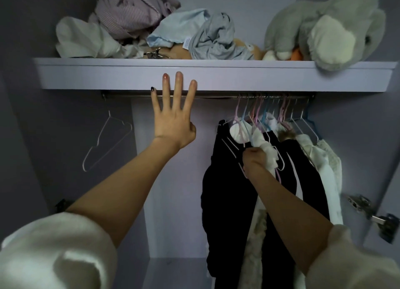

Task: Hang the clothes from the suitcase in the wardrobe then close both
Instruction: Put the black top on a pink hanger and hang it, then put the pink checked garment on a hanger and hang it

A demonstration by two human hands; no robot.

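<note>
While the left hand (173, 124) is stretched up with its fingers straight and spread, the fingertips lying flat against the front edge of the shelf (281, 77), the right hand (254, 158) is curled tight around a bunch of white cloth (270, 152) and, as it seems, some thin hanger wires among the hanging clothes. The left hand holds nothing; it only leans on the wood.

The clothes of the task are here on the right half of the rail (171, 96): a black garment (229, 180) in front, pale and furry ones behind it, all on pastel hangers (259, 111) pressed close together. The suitcase is not in view, so I cannot tell how much is left inside it.

The first risk, in my judgement, is the crowding. If the right hand pulls down or sideways, a neighbour hook can jump off the rail and bring its garment to the wardrobe floor. The white cloth is gripped in a lump (not by the shoulders), so it may slide off its hanger when released.

One empty white hanger (108, 140) hangs at the left, where the rail is free; a careless sweep of the left arm may knock it down.

Above, loose laundry (138, 28) and a grey plush toy (324, 26) sit near the shelf edge, and the toy overhangs it. Shaking the shelf could tip it down.
</note>
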